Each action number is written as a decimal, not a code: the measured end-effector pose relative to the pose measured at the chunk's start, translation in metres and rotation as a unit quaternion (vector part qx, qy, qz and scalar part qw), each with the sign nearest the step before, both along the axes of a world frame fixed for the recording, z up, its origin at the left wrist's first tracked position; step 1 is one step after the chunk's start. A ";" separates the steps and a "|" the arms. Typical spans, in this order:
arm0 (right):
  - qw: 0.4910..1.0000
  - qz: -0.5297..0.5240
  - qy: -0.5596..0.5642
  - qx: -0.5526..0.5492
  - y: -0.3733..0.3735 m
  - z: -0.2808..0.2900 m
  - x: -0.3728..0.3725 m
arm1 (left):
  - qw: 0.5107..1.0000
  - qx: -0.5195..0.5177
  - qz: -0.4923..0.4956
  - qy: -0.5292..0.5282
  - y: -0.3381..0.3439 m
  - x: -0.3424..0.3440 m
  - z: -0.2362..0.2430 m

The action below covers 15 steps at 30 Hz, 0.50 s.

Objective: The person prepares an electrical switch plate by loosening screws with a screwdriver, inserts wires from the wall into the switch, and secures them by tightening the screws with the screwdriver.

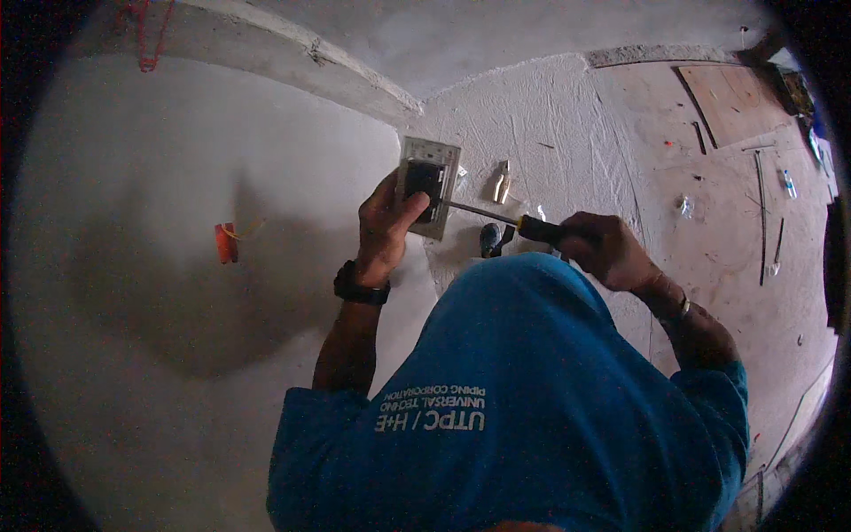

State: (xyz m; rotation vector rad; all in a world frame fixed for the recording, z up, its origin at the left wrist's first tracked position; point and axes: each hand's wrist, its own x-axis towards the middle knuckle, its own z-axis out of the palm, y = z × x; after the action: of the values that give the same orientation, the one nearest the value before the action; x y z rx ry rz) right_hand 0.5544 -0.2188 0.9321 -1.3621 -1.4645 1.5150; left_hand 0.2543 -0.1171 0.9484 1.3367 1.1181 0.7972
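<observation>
One plate (428, 177), held up in the left hand (386, 220), fingers closed on it, thumb across its black centre, forearm rising steeply, and here's the right hand (610, 250), forearm angling up from the lower right, fingers wrapped around one screwdriver (541, 230) whose shaft points left at the plate, right beside that thumb! Past the fingertips, between the hands, lies one brassy tool (503, 182); well left of the fingers, one orange wall box (226, 244).
</observation>
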 end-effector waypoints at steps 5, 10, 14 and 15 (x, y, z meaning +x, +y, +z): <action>0.935 0.043 -0.151 0.317 0.016 0.015 0.003 | 0.997 -0.051 0.029 0.053 0.002 -0.003 -0.015; 0.995 -0.067 0.068 0.041 0.042 0.024 0.014 | 0.990 -0.010 0.111 -0.083 0.012 0.015 -0.001; 0.979 -0.133 0.044 0.151 0.053 0.013 0.008 | 0.989 0.061 0.128 -0.029 0.010 0.023 0.013; 0.952 -0.161 0.027 0.257 0.055 0.009 0.000 | 0.987 0.092 0.128 0.021 0.008 0.019 0.015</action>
State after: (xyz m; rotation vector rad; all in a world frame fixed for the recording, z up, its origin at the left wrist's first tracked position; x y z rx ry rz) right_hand 0.5539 -0.1639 0.9416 -1.1554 -1.3905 0.8759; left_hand 0.2731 -0.1087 0.9631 1.3836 1.2908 1.0859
